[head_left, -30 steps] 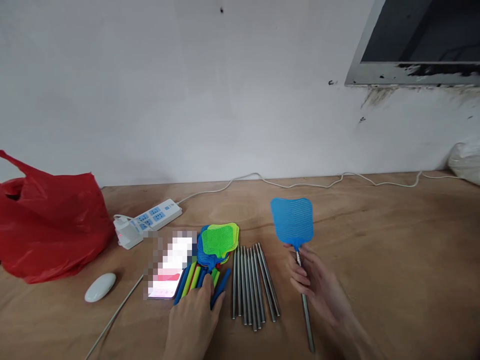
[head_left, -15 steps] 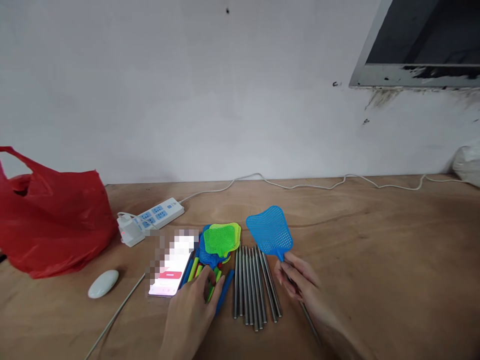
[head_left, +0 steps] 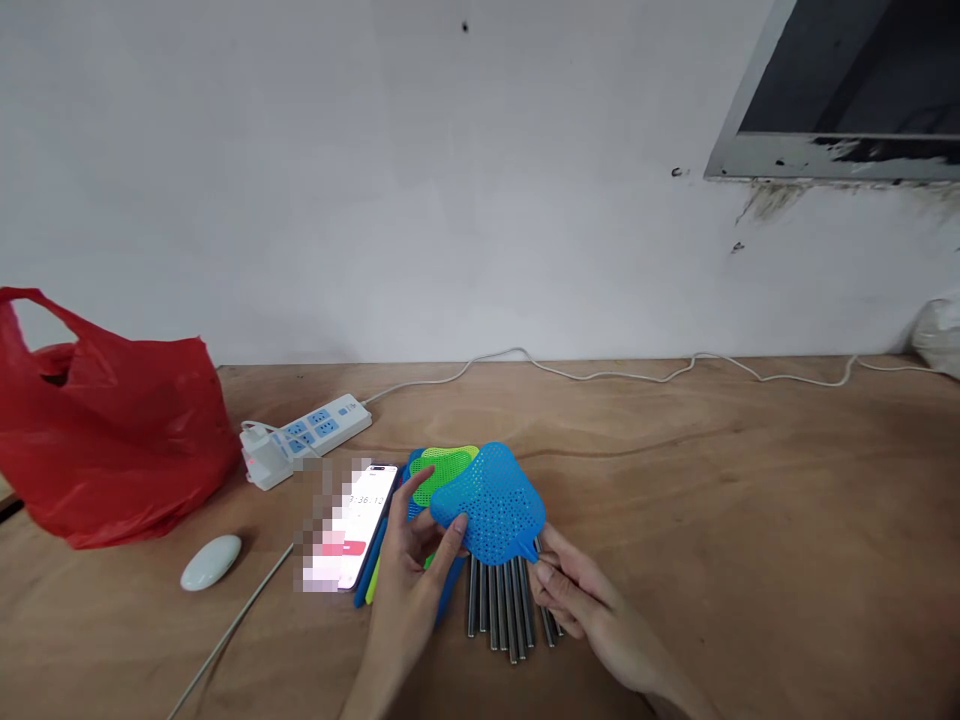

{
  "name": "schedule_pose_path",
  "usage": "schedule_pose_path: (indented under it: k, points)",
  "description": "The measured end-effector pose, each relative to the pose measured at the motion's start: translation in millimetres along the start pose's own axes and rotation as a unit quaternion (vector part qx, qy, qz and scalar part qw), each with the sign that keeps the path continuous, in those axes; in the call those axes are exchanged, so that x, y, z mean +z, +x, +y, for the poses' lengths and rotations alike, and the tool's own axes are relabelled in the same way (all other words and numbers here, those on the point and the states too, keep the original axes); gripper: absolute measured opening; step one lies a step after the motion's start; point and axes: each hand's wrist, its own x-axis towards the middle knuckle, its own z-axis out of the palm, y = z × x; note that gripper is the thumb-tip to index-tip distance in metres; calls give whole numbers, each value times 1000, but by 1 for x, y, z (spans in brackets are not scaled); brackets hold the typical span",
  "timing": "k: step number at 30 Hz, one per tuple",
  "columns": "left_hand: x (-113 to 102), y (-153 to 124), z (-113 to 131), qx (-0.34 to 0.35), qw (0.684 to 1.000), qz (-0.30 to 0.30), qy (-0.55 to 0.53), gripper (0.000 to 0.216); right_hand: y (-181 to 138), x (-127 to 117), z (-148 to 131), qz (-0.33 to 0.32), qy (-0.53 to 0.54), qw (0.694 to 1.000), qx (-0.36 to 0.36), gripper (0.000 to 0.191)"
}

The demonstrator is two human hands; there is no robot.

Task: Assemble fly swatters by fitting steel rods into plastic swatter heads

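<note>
A blue perforated fly swatter head (head_left: 496, 505) is held up over the table, tilted to the left. My right hand (head_left: 574, 590) is closed around its narrow neck at the lower right; the part inside the fingers is hidden. My left hand (head_left: 412, 560) has its thumb on the left edge of the head, with the other fingers partly behind it. Under the hands lie a green swatter head (head_left: 442, 470), other blue and yellow ones, and coloured handle tubes (head_left: 367, 575), partly covered. Several metal rods (head_left: 502, 610) lie side by side below the blue head.
Left of the hands lies a lit phone (head_left: 360, 525), with a white mouse-shaped object (head_left: 211, 562) and a cable (head_left: 232, 630) farther left. A power strip (head_left: 322, 425) and a red plastic bag (head_left: 120, 440) stand behind. A white cord (head_left: 592, 375) runs along the wall.
My right hand has brought the blue fly swatter left and tilted it. My left hand has risen from the coloured handle tubes to the head's edge.
</note>
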Motion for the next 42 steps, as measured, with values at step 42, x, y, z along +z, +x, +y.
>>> schedule_pose_path:
  k: [42]
  points:
    - [-56, 112, -29, 77, 854, -20, 515, 30, 20, -20, 25, 138, -244, 955, -95, 48]
